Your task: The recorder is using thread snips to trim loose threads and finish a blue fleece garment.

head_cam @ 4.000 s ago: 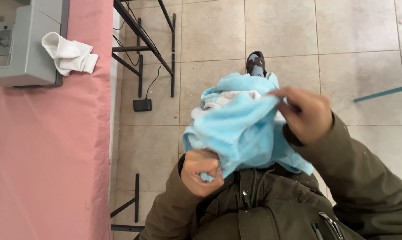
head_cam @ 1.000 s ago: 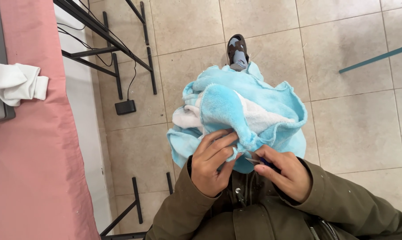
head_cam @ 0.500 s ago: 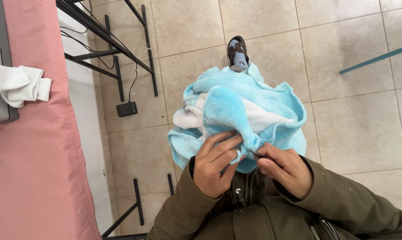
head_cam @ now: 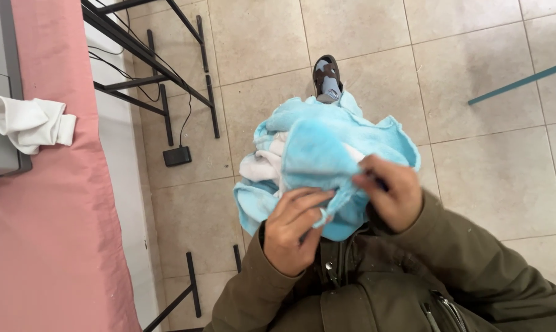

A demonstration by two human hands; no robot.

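The person is standing over a tiled floor point(head_cam: 493, 178) and is holding a fluffy light-blue garment point(head_cam: 327, 154) bunched in front of the chest, just above the olive jacket point(head_cam: 382, 295). It has a white lining showing at about 9 o'clock of the bundle. The left hand point(head_cam: 293, 230) is closing its grip on the lower edge of the blue fabric, fingers curled over a fold with a small corner poking out between them. The right hand point(head_cam: 391, 193) is pinching the same edge at about 3 o'clock from the left hand, thumb and fingers shut on the cloth; whether it is also holding something small and dark there is too unclear to tell.

Judging from this, both hands are working along one hem, finding or straightening an edge while the rest hangs loose toward the shoe point(head_cam: 327, 77) at 12 o'clock. A further move along that hem would call for keeping one pinch firm while the other slides, since the soft pile is slipping easily and the bulk is dragging downward.

At 9 o'clock, well apart, a pink tabletop point(head_cam: 57, 246) is carrying a crumpled white cloth point(head_cam: 29, 123) lying partly on a grey box point(head_cam: 1, 92).
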